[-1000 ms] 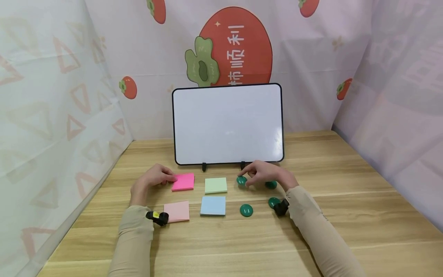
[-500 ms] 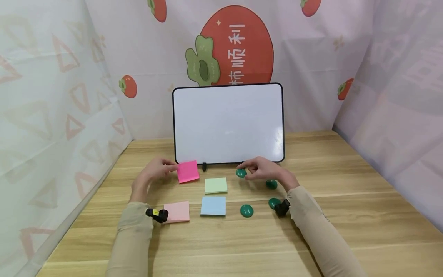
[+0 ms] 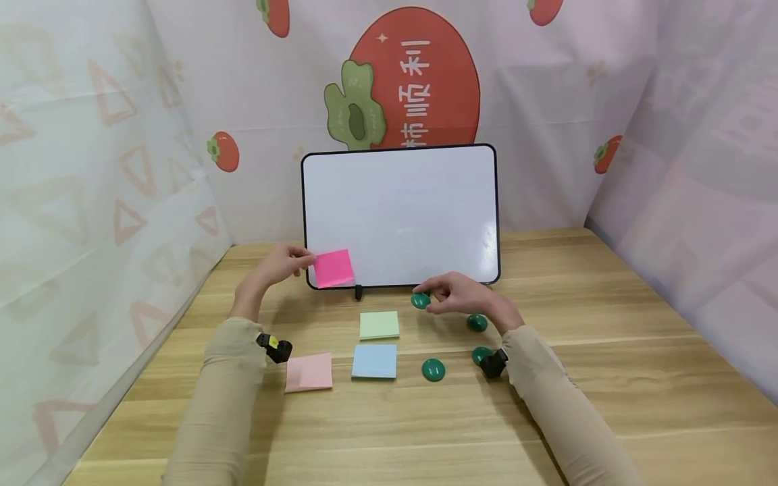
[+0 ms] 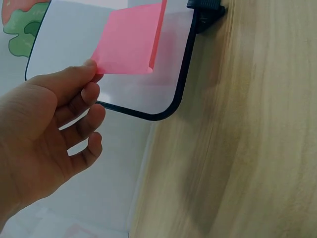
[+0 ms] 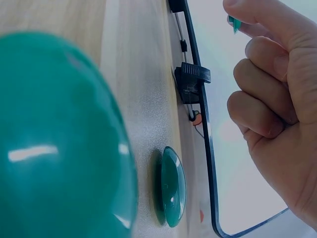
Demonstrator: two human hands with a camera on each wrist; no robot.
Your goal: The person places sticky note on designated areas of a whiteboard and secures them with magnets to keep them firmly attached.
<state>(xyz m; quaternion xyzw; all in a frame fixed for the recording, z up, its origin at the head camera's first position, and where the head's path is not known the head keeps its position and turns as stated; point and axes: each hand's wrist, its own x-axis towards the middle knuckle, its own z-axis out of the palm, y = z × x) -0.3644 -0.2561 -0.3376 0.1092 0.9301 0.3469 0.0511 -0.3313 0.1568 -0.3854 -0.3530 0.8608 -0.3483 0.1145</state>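
Observation:
A bright pink sticky note pad [image 3: 334, 268] is pinched at its left edge between the thumb and finger of my left hand [image 3: 279, 264]. It overlaps the lower left corner of the whiteboard [image 3: 401, 216] in the head view; the left wrist view shows the pad [image 4: 130, 39] tilted before the board. Between thumb and forefinger my right hand [image 3: 457, 294] holds a round green magnet [image 3: 419, 300] just below the board's lower edge. Only a sliver of that magnet [image 5: 235, 24] shows in the right wrist view, where the other fingers are curled in.
Pale green [image 3: 379, 325], blue [image 3: 374, 362] and light pink [image 3: 310, 372] sticky note pads lie on the wooden table [image 3: 389, 439]. Three more green magnets lie at right, one at the front [image 3: 433, 370]. Black feet, one at left [image 3: 358, 292], support the board.
My left hand has lifted the bright pink pad off the table, up and forward to the whiteboard. My right hand has raised the green magnet and moved it slightly towards the board.

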